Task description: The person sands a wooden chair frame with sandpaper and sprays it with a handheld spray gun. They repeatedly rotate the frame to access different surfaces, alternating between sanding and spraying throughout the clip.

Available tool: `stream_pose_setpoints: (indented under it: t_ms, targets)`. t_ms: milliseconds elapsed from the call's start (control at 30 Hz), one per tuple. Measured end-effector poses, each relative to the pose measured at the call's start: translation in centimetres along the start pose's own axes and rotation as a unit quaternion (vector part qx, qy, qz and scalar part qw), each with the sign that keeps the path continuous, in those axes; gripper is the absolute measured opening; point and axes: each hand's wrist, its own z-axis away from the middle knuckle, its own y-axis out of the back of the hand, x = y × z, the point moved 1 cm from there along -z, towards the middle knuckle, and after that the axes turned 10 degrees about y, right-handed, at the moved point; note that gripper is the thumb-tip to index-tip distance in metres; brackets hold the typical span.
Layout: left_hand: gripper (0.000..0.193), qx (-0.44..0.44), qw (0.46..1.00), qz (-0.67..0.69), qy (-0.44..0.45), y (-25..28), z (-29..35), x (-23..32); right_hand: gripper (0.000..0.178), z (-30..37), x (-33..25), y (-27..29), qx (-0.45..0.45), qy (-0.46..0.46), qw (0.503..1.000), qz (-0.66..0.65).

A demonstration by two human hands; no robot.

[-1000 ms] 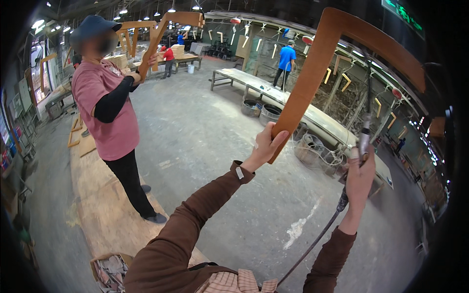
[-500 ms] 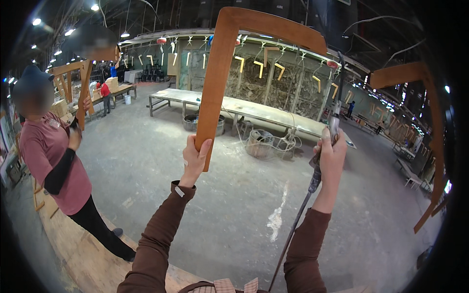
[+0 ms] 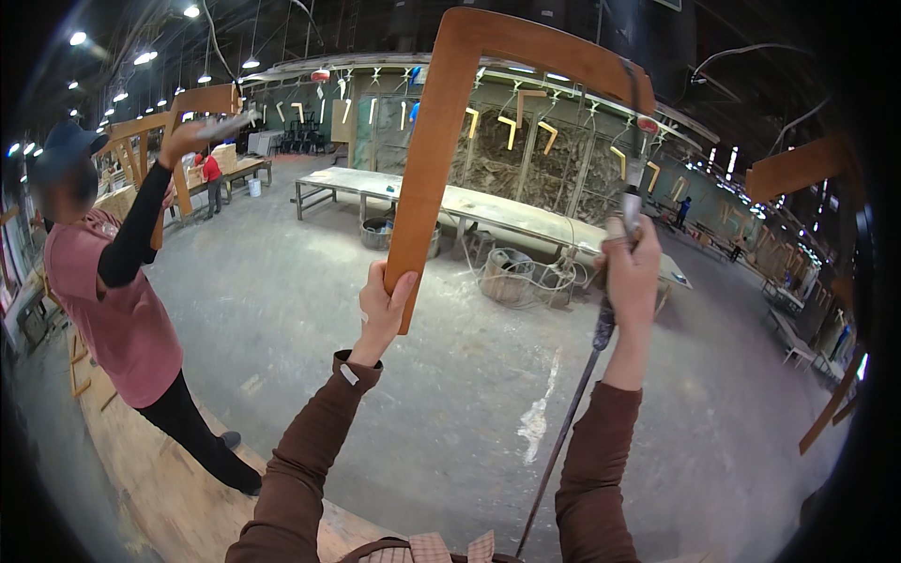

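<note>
A person in dark brown sleeves grips a reddish-brown, angled wooden frame (image 3: 427, 178) in front of a long, pale-topped table (image 3: 526, 213) on a grey concrete floor (image 3: 328, 281). The frame stands slightly tilted, its long leg crossing the view of the table and its upper arm reaching rightward above it. The left hand (image 3: 385, 305) is closed around the foot of the long leg, thumb across the front face, just below the table's line in view.

Before the table's right end, the right hand (image 3: 633, 263) is wrapped around a slim, silver-coloured metal tool (image 3: 632, 199) held upright, a long dark hose (image 3: 568, 413) trailing below. The tool's blurred upper part overlaps the frame's far end; whether they touch cannot be told.

Left of the table, a co-worker in a pink T-shirt (image 3: 122, 272) lifts a black-sleeved arm, a flat grey object (image 3: 225, 125) in the hand, near a second brown wooden frame (image 3: 211, 98). Beneath the table sits a round, grey tub (image 3: 507, 277); above and behind it hang pale yellow, angled pieces (image 3: 549, 139). Well to the table's right, another brown, angled frame (image 3: 798, 169) juts in.
</note>
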Motion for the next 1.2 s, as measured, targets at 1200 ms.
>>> stream_pose_setpoints:
  t_ms: [1200]
  targets:
    - [0.033, -0.361, 0.853, 0.360, 0.110, -11.4, 3.2, 2.0, 0.031, 16.9, -3.6, 7.7, -0.192, -0.076, 0.968, 0.139]
